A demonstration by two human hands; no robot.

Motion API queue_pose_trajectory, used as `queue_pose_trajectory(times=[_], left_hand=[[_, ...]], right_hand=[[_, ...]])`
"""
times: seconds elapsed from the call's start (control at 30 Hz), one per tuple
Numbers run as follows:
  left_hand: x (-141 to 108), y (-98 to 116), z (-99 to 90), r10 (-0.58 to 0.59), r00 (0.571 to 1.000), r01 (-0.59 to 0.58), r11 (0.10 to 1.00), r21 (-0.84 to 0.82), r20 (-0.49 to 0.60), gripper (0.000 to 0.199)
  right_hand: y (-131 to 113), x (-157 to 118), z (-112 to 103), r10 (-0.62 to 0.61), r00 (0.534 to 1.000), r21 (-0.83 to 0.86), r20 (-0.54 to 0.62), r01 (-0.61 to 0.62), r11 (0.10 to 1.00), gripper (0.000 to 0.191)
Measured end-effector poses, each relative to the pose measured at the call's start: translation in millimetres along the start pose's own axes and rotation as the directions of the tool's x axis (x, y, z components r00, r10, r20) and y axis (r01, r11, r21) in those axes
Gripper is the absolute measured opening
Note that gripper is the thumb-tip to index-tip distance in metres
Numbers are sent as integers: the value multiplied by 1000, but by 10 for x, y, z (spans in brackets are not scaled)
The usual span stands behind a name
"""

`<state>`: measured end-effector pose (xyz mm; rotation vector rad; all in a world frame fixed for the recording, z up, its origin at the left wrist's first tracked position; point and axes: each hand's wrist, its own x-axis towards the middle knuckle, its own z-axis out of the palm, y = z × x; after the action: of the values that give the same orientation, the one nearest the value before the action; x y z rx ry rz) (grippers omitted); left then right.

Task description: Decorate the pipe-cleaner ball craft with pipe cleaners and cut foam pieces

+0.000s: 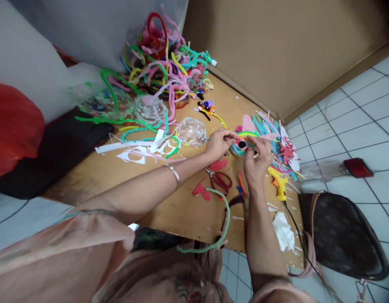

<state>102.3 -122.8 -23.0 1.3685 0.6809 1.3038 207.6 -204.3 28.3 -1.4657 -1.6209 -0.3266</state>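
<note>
At the table's right part lies a colourful pipe-cleaner craft piece [247, 124] with a pink horn-like cone and a black round eye [242, 144]. My left hand [222, 142] is at its left side, thumb and forefinger pinched together near a small red bit. My right hand [258, 158] touches its right side with bent fingers; whether something small is between them is hidden. Red-handled scissors [221, 181] and red cut pieces [201, 190] lie just below my hands. A yellow glue gun [279, 183] rests to the right of my right hand.
A tangled heap of pipe cleaners [169, 63] covers the table's back left. Clear plastic domes [191, 131] and white paper scraps [137, 151] lie left. A brown bag [342, 235] and crumpled tissue [283, 230] are right. A green pipe cleaner [227, 219] hangs over the front edge.
</note>
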Motion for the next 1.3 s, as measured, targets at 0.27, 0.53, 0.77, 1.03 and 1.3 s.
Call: queue_pose_trajectory(times=[0.27,0.53,0.77,1.03,1.3], left_hand=[[-16,10,-21,94,996,-95,989,112,7,14],[-46,66,-54,104,994,-106,988,109,19,15],[-27,49,-25,40,999,-40,999,-10,6,12],[-45,43,-5,-5,1000,5,998,-55,3,9],[-44,-1,-19,-14,1000,14,999,-38,-12,10]], right_hand=[[-12,6,3,10,1000,21,-3,-10,1000,32],[10,3,8,4,1000,-16,17,-4,1000,34],[15,-18,25,-13,1000,-33,18,14,999,27],[-1,10,-10,9,996,71,-84,-3,997,27],[0,40,-58,87,978,120,-191,-65,991,27]])
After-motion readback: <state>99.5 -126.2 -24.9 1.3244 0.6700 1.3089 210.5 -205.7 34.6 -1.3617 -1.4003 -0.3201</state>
